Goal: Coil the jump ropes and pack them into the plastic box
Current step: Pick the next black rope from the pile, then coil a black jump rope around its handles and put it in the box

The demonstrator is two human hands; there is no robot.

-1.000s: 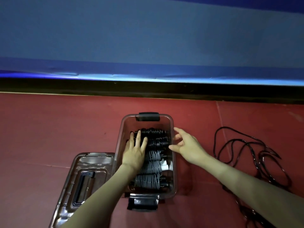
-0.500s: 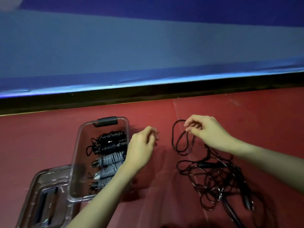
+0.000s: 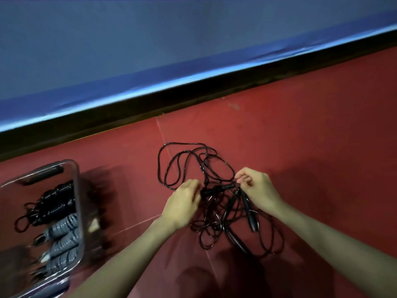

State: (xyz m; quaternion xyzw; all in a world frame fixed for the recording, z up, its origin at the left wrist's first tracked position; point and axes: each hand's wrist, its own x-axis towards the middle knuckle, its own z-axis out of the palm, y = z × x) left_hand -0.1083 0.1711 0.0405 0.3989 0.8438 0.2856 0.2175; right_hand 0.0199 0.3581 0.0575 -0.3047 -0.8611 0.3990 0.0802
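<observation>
A tangle of loose black jump ropes with black handles lies on the red floor at centre. My left hand is at the tangle's left side, fingers curled at the end of a black handle. My right hand pinches a strand of rope at the tangle's upper right. The clear plastic box stands at the far left, holding several coiled ropes, black ones at the back and grey ones nearer me.
A blue padded wall with a black base strip runs across the back. Red floor mat extends to the right of the ropes. The box's dark latch sits on its far end.
My view has swung right, from the box to the loose ropes. Both hands left the box; the left moved onto a handle in the tangle, the right lowered onto a strand.
</observation>
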